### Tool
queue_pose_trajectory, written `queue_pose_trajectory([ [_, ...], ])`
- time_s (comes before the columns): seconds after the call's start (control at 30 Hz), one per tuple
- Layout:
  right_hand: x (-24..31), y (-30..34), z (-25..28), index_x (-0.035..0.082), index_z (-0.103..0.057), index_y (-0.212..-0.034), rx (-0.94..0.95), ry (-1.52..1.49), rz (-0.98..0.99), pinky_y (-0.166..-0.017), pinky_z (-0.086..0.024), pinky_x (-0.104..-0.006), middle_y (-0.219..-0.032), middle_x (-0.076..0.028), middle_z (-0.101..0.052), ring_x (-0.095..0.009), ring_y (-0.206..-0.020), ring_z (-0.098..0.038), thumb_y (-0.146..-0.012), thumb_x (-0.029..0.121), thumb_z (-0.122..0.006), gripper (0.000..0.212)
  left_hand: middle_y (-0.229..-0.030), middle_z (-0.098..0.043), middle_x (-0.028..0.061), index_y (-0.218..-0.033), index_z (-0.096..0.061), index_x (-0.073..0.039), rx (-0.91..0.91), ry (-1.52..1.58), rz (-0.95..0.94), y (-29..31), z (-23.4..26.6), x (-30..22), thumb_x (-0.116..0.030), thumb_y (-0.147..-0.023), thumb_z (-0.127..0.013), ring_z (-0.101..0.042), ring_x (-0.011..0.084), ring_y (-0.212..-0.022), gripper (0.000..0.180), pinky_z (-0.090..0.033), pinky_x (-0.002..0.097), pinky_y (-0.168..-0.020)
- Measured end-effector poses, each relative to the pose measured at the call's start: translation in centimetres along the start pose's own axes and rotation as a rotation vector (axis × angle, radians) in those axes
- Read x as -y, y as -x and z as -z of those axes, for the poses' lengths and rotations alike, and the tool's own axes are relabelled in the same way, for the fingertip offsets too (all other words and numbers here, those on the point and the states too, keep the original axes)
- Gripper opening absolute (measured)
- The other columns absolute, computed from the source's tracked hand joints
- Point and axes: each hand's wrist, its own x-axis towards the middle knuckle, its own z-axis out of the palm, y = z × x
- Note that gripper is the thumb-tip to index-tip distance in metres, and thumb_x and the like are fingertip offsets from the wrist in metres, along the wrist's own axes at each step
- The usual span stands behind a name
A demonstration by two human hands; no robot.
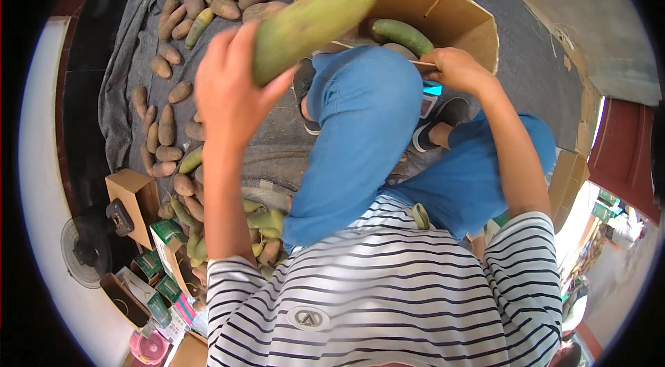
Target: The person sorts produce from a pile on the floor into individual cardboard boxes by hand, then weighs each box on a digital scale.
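My left hand (pixel 232 79) is wrapped round the thick end of a long pale-green radish-like vegetable (pixel 315 20), held up in front of the carton and slightly blurred. The other end points to the upper right, over the open cardboard box (pixel 474 27). Inside that box lies a darker green, long vegetable (pixel 403 36), with a greyish rounded thing partly hidden beneath it. My right hand (pixel 457 70) is closed on the box's near edge, its fingertips partly hidden.
Brown, sweet-potato-like tubers (pixel 166 124) lie scattered on the dark cloth (pixel 267 166) at left. Green and brown ones are heaped (pixel 267 225) beside my left arm. A cyan-and-grey object (pixel 429 93) sits below the box. Small cartons (pixel 166 232) and a fan (pixel 84 250) stand lower left.
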Motion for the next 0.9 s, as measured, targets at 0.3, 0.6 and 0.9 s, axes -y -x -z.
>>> queue_pose_trajectory([
  [0.3, 0.3, 0.1, 0.2, 0.010, -0.064, -0.098, -0.013, -0.023, -0.023, -0.077, -0.047, -0.0435, -0.089, -0.016, -0.065, -0.034, -0.089, -0.061, -0.078, 0.017, -0.065, 0.022, -0.101, -0.058, 0.0128, -0.110, -0.056, -0.007, 0.162, 0.172, -0.025, -1.3, -6.6, -0.9, -0.017, -0.078, -0.068, -0.058, 0.0338, -0.089, 0.036, -0.048, 0.0398, -0.075],
  [0.6, 1.2, -0.4, 0.7, 0.007, -0.061, -0.103, 0.077, -0.044, -0.038, -0.081, -0.046, -0.0415, -0.100, -0.016, -0.063, -0.035, -0.095, -0.058, -0.074, 0.003, -0.065, 0.030, -0.102, -0.052, 0.0184, -0.103, -0.052, -0.004, 0.881, -0.087, 0.549, 37.4, -4.5, 8.8, -0.018, -0.076, -0.067, -0.054, 0.0398, -0.090, 0.034, -0.046, 0.0471, -0.072],
  [0.9, 0.7, -0.1, 0.2, 0.009, -0.063, -0.101, -0.050, -0.072, 0.010, -0.076, -0.047, -0.0419, -0.093, -0.014, -0.065, -0.034, -0.089, -0.060, -0.077, 0.010, -0.066, 0.025, -0.111, -0.057, 0.0251, -0.119, -0.046, 0.006, 1.249, 0.019, 1.360, 66.2, 6.6, 0.6, -0.053, -0.076, -0.066, -0.059, 0.0390, -0.095, 0.076, -0.048, 0.0423, -0.083],
])
